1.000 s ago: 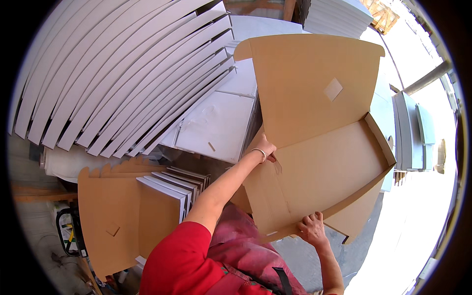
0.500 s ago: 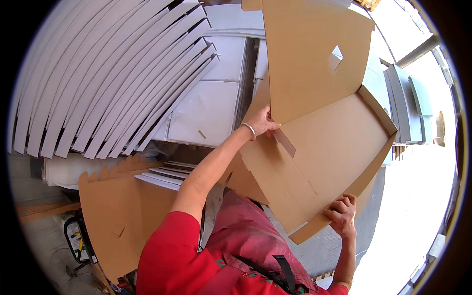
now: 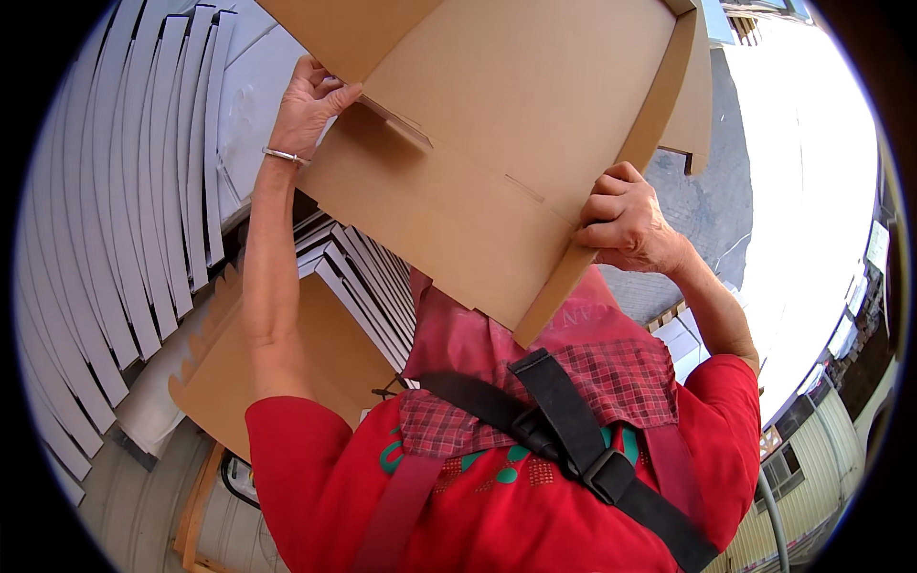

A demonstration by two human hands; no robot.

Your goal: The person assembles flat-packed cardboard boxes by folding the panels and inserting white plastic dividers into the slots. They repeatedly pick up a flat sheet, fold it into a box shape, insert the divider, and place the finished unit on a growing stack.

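A partly folded brown cardboard box (image 3: 521, 124) is held up in front of my body, its plain inside facing me. Near its left corner my left hand (image 3: 310, 110) pinches the edge by a small folded flap (image 3: 406, 132). My right hand (image 3: 629, 220) has its fingers curled over the raised right side wall (image 3: 659, 91). Slots and crease lines run across the panel between my hands. The near panel (image 3: 468, 258) extends toward my apron, and a larger flap (image 3: 358, 29) stands up at the far left.
Long rows of white-edged folded boxes (image 3: 134, 191) stand at the left. Below the held box are an open brown carton (image 3: 287, 353) and more white-edged boxes (image 3: 358, 286). Grey floor (image 3: 707, 210) shows at the right, with a brightly lit area beyond. A wooden frame (image 3: 196, 506) is at lower left.
The box has come closer to me and shifted left, and turned somewhat. Both hands moved with it; my right hand is now higher along the side wall. The view has turned too.
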